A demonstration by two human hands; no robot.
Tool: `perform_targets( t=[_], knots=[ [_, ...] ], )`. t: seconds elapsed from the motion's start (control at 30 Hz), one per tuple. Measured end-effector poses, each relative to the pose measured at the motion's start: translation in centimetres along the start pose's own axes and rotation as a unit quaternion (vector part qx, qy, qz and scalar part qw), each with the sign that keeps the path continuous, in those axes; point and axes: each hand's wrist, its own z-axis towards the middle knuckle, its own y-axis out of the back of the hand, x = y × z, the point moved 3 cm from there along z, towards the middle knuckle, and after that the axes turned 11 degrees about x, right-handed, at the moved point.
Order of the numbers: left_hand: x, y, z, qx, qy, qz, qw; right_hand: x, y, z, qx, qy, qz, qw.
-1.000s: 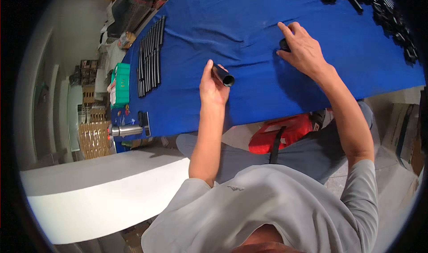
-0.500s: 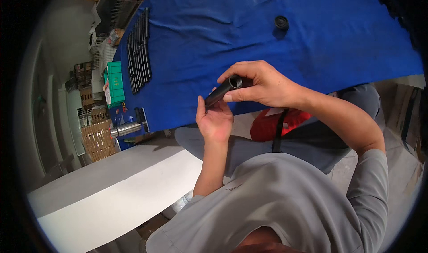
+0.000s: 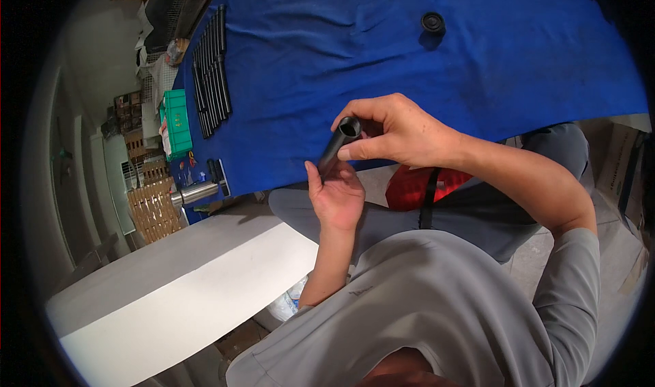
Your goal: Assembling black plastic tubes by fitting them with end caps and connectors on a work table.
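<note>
A hollow black tube (image 3: 332, 153) stands tilted between my hands, its round open end facing up. My right hand (image 3: 409, 133) pinches the upper part just below the mouth, with the thumb on the near side and the fingers behind. The lower end sits in my left hand (image 3: 340, 201), which is palm up with its thumb and fingers around the tube; the very bottom is hidden there. A small round black cap-like piece (image 3: 432, 23) lies apart on the blue cloth (image 3: 307, 59), beyond my right hand.
Several slim black tubes (image 3: 213, 73) lie in rows at the cloth's left edge. Beside them are a green plastic crate (image 3: 178, 124) and a silver metal cylinder (image 3: 194, 194). A white panel (image 3: 198, 298) stands at my left, and a red item (image 3: 409, 188) is at my lap.
The tube's lower end and my left hand have shifted slightly right and nearer to me, so the tube points more steeply. The right hand keeps its grip.
</note>
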Motion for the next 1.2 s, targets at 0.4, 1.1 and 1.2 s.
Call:
perform_targets(
  t=[0.4, 1.1, 1.2],
  knots=[
    [1.7, -1.3, -0.2, -0.036, 0.026, 0.054, 0.998, 0.2, 0.2, -0.1, -0.034, 0.038, -0.077, 0.996],
    [-2.7, -5.9, 2.1, 0.116, -0.084, 0.327, 0.934, -1.1, -0.4, 0.1, 0.096, 0.002, -0.261, 0.961],
    [-3.4, -6.1, 2.4, 0.115, -0.042, 0.586, 0.801, -0.3, 0.5, 0.3, 0.020, 0.026, -0.251, 0.967]
  ],
)
